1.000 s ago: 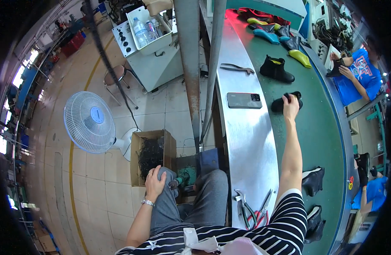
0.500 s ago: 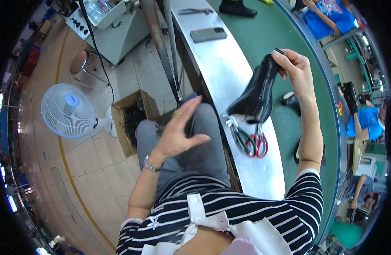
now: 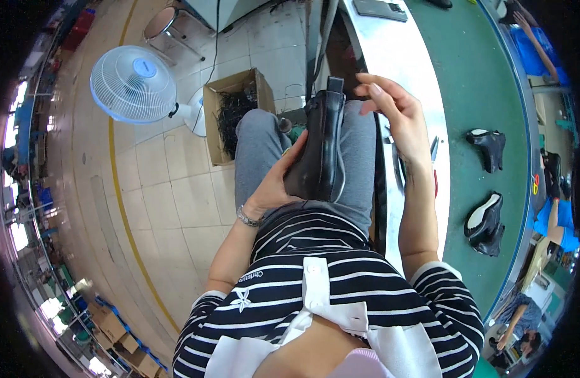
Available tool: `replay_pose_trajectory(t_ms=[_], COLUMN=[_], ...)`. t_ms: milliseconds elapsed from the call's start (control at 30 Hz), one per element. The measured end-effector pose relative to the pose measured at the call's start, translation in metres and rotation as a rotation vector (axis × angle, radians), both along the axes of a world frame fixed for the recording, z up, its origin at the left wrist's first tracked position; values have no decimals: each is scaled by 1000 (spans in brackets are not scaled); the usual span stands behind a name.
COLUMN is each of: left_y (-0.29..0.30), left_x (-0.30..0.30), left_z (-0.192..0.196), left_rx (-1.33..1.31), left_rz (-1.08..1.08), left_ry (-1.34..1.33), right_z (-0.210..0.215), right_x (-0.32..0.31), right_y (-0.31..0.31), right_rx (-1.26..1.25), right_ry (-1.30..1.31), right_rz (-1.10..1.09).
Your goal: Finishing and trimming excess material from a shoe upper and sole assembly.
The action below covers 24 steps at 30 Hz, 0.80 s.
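A black ankle boot (image 3: 321,151) stands over my lap with its shaft toward the far side. My left hand (image 3: 276,186) is wrapped round its lower left part. My right hand (image 3: 400,116) is beside the top of the shaft, its fingers loosely bent and apart from the boot, with nothing visible in them. Under my right forearm, on the metal bench strip, lies a red-handled cutting tool (image 3: 435,183), partly covered. A dark-handled tool (image 3: 400,170) shows on the forearm's other side.
A phone (image 3: 381,9) lies at the far end of the metal strip (image 3: 422,69). More black boots (image 3: 485,227) sit on the green belt (image 3: 457,264) to the right. On the left are a fan (image 3: 133,85), a stool (image 3: 160,24) and a cardboard box (image 3: 258,88) of black scraps.
The boot has moved left from over the metal strip to my lap. My left hand has taken hold of it, and my right hand has let go of its top. The view has shifted too.
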<state>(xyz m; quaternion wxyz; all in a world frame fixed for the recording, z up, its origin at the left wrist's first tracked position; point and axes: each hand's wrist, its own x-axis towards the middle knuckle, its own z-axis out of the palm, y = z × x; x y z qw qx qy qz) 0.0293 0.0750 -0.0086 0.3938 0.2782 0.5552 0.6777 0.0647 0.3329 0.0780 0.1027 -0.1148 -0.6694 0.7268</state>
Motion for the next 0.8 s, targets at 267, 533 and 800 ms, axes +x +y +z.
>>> replay_pose_trajectory(t_ms=[267, 533, 800], left_y=[-72, -64, -15], left_x=[-1, -27, -42], left_z=[12, 24, 28], left_rx=[-273, -432, -353], left_rz=[281, 292, 243], left_ry=[-167, -488, -421], right_z=[-131, -117, -15], right_x=[119, 124, 61], right_y=[37, 47, -10], right_rx=[1252, 1075, -131], right_ry=[-776, -680, -531], right_rz=[-181, -188, 65])
